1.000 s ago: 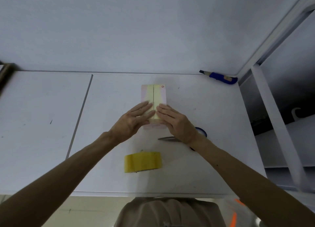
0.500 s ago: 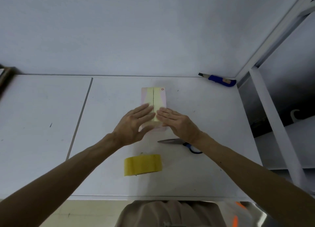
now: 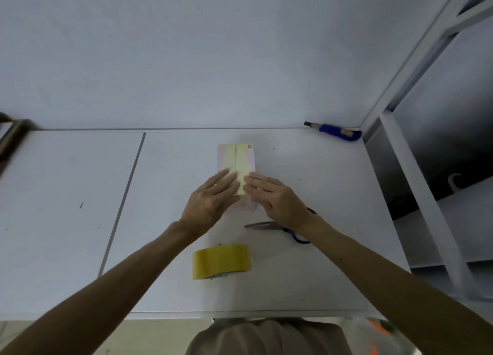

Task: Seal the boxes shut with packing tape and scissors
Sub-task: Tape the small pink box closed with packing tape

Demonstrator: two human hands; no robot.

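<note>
A small pale box [image 3: 237, 158] lies on the white table [image 3: 320, 274], its two top flaps meeting along a centre seam under a strip of yellow tape. My left hand [image 3: 210, 200] and my right hand [image 3: 274, 197] both press flat, fingers straight, on the near end of the box top. A roll of yellow packing tape [image 3: 221, 261] stands on the table just nearer to me than the hands. Scissors [image 3: 269, 226] with blue handles lie to the right, partly hidden under my right wrist.
A blue utility knife [image 3: 337, 132] lies in the far right corner against the wall. A white metal shelf frame [image 3: 416, 184] stands along the table's right side. A seam [image 3: 125, 194] splits the tabletop left of the box. A dark object [image 3: 12, 138] sits far left.
Both hands have slid slightly toward me along the box top, still pressing flat. The view has shifted a little; the box, tape roll and scissors stay in place.
</note>
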